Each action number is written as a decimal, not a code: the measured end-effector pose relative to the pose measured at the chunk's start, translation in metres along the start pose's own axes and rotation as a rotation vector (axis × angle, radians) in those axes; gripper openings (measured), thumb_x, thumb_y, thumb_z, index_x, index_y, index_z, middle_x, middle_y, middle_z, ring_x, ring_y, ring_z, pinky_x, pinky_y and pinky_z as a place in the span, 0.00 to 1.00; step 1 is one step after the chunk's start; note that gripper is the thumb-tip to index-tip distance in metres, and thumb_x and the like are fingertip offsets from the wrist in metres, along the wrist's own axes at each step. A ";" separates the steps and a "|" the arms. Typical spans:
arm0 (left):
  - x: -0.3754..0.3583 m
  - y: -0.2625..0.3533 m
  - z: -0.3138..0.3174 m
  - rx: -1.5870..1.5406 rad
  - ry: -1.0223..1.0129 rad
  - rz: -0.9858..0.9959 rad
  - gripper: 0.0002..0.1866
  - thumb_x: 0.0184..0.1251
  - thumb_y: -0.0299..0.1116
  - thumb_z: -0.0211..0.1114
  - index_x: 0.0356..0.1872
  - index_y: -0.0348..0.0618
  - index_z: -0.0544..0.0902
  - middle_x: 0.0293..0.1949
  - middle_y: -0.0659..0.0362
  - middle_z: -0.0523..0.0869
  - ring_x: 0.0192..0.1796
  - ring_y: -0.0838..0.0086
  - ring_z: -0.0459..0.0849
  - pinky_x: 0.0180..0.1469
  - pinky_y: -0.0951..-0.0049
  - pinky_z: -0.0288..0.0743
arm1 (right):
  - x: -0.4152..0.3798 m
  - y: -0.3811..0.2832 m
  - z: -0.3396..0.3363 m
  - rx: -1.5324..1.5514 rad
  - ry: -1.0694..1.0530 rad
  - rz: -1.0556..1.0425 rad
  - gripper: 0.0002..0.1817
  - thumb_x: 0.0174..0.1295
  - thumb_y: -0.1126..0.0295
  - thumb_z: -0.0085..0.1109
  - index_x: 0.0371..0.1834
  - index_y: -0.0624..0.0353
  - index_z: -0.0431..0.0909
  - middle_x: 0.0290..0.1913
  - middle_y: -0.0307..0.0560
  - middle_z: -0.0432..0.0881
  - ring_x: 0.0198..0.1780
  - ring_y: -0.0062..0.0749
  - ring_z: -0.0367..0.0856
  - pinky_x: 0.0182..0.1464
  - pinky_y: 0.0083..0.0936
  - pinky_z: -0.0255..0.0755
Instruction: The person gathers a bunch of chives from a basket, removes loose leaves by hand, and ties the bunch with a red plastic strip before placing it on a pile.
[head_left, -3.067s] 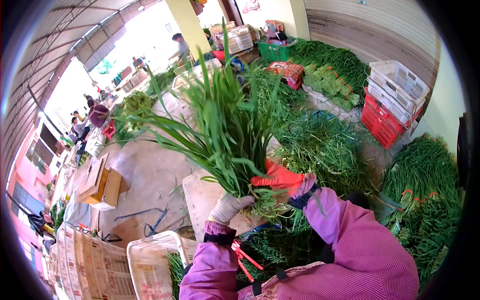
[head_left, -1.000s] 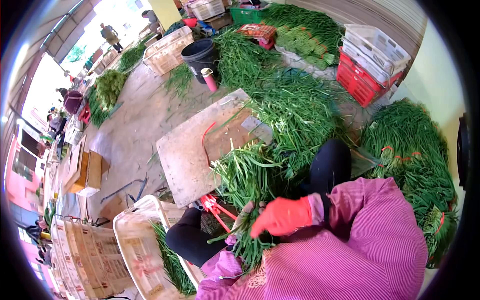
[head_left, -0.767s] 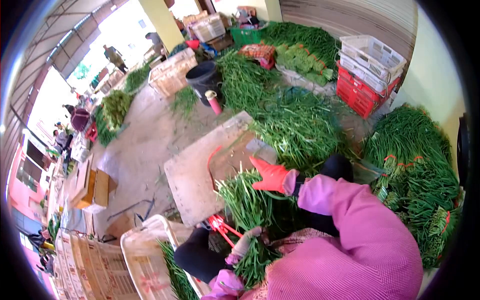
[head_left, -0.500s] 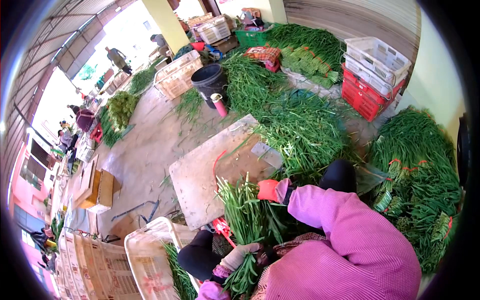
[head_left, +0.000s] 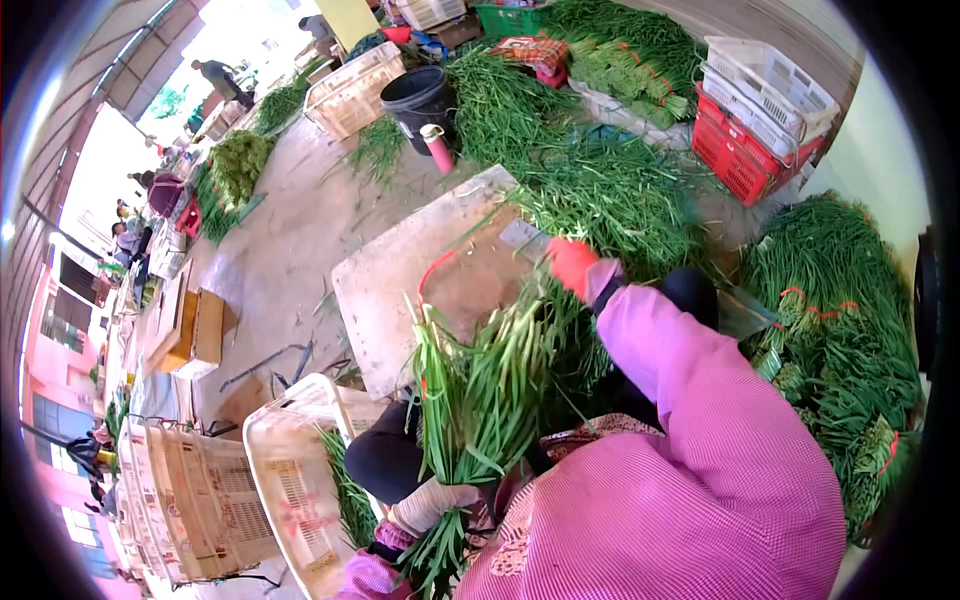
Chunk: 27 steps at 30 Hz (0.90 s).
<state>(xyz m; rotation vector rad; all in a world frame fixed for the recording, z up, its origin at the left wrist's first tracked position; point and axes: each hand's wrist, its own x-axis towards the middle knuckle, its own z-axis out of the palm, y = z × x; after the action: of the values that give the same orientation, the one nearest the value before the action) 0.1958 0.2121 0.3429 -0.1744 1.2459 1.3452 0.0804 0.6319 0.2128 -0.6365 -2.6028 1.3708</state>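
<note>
My left hand (head_left: 437,503), in a pale glove, is closed round a loose bunch of garlic chives (head_left: 480,400) low over my lap. The pale stem ends fan up towards the board, and leaves hang below the fist. My right hand (head_left: 572,268), in a red-orange glove, is at the board's right edge beside the loose chive pile (head_left: 615,205). A flat metal blade (head_left: 523,238) lies on the board (head_left: 385,290) just left of that glove. The right fingers are blurred, and I cannot tell whether they hold anything.
A white crate (head_left: 300,500) with chives stands by my left knee, near stacked crates (head_left: 195,500). Banded chive bundles (head_left: 820,310) lie at right, below a red crate (head_left: 740,150). Beyond the board stand a black bucket (head_left: 415,105) and pink bottle (head_left: 437,150). Several people work farther off.
My right hand has moved up and away from the bunch to the board's right edge. My left hand has shifted slightly left with the bunch, which now spreads wider. The view has tilted down.
</note>
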 end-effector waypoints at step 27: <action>-0.006 -0.014 -0.028 1.259 0.199 0.105 0.21 0.59 0.32 0.66 0.55 0.41 0.78 0.49 0.46 0.83 0.53 0.57 0.81 0.55 0.66 0.75 | -0.051 -0.065 -0.011 0.513 -0.961 -0.115 0.29 0.72 0.43 0.44 0.40 0.60 0.84 0.38 0.42 0.87 0.38 0.24 0.82 0.46 0.24 0.73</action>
<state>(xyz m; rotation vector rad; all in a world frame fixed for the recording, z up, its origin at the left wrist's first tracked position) 0.1924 0.1840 0.3287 0.6608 2.0596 0.4268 0.1104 0.5863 0.2762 0.3447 -2.5382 2.6293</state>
